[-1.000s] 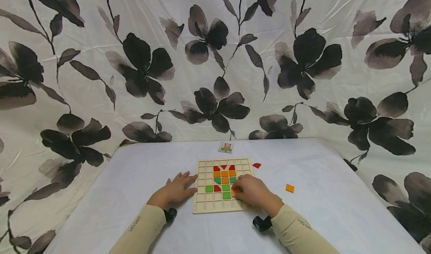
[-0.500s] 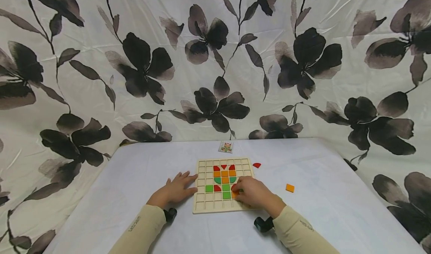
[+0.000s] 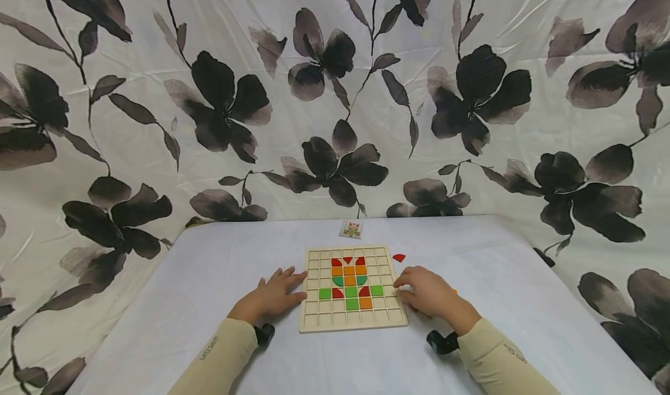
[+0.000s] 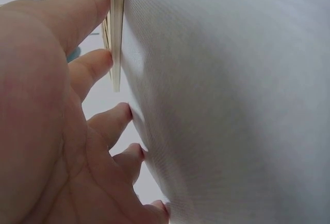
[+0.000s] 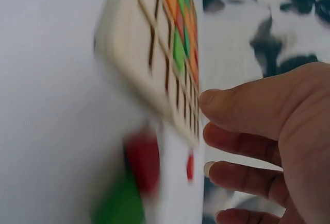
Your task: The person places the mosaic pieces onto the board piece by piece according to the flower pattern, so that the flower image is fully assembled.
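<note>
A wooden grid board (image 3: 316, 322) lies on the white table, with red, orange and green pieces set in its cells. My left hand (image 3: 269, 297) rests at the board's left side; in the left wrist view its thumb and forefinger touch the edge, and the other fingertips rest on the cloth. By the right edge hovers my right hand (image 3: 434, 295), fingers loosely bent, nothing between them in the right wrist view. A red quarter-round piece (image 3: 364, 292) sits in the grid above an orange square (image 3: 365, 303), beside a green square (image 3: 377, 291).
Beyond the board lies a small pattern card (image 3: 350, 230). A loose red quarter-round piece (image 3: 399, 258) lies off its upper right corner. Blurred red (image 5: 143, 159) and green (image 5: 121, 203) pieces lie beside the board, and an orange piece (image 3: 455, 291) peeks from behind my right hand.
My right hand has left the red quarter-round piece in the grid and moved right, off the board, uncovering the green square. The left hand has stayed put.
</note>
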Demonstrator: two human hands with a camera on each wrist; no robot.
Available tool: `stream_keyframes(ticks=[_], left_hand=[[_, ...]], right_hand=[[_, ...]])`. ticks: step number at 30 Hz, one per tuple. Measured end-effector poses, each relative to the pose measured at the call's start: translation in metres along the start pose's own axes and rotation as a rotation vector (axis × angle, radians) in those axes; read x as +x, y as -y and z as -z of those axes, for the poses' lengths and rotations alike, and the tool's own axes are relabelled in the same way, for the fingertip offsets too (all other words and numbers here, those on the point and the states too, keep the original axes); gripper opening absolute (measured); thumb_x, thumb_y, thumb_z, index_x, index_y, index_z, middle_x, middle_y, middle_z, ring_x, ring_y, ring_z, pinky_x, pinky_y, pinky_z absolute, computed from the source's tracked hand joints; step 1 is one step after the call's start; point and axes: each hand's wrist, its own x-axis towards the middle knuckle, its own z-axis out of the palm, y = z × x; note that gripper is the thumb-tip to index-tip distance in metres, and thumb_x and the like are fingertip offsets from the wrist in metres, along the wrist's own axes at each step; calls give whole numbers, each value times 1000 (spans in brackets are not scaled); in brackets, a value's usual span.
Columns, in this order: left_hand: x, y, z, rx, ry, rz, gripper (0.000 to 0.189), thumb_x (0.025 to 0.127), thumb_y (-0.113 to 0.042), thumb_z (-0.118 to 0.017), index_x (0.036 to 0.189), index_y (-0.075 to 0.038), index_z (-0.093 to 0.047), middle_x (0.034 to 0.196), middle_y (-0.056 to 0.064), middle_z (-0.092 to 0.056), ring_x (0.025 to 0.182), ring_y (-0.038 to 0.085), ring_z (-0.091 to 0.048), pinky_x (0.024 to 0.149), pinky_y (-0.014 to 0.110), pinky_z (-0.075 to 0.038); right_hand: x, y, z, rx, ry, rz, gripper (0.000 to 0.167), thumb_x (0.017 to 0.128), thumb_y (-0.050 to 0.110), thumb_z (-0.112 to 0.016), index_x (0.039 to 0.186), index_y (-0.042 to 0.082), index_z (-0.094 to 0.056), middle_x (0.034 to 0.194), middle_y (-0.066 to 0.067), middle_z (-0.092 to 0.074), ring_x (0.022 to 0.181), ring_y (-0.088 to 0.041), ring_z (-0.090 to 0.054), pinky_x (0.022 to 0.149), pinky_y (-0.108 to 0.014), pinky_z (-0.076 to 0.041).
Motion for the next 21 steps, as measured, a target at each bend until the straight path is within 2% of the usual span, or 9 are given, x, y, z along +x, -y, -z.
stream_keyframes(ticks=[5,11,15,21], left_hand=[[1,1,0,12,-1,-5,64,93,-53,-55,149,-29,-38,159,11,-28,148,42,-18,111,73,-10],[0,1,-1,11,-5,-10,64,93,-53,-55,149,-28,-38,159,12,-29,147,42,-19,110,73,-11],[0,0,0,6,-5,-7,64,93,-52,-56,149,-28,-38,159,12,-29,147,43,-19,111,73,-10],[-1,0,0,6,-3,-9,63,93,-51,-56,149,-28,-39,159,12,-29,147,43,-19,111,73,-11]], right_hand=[[-15,-35,17,-40,32,-155,21,85,19,-73,106,12,-74,107,-2,-68,104,-23,-62,93,-46,-52],[-35,-65,28,-101,82,-191,39,82,29,-74,113,5,-70,103,-5,-66,88,-17,-59,78,-42,-53],[-40,-71,27,-102,96,-202,30,83,23,-73,108,6,-71,96,-2,-64,84,-17,-57,76,-41,-52],[-38,-69,23,-88,72,-199,18,80,12,-74,97,9,-71,90,0,-64,83,-18,-59,78,-43,-53]])
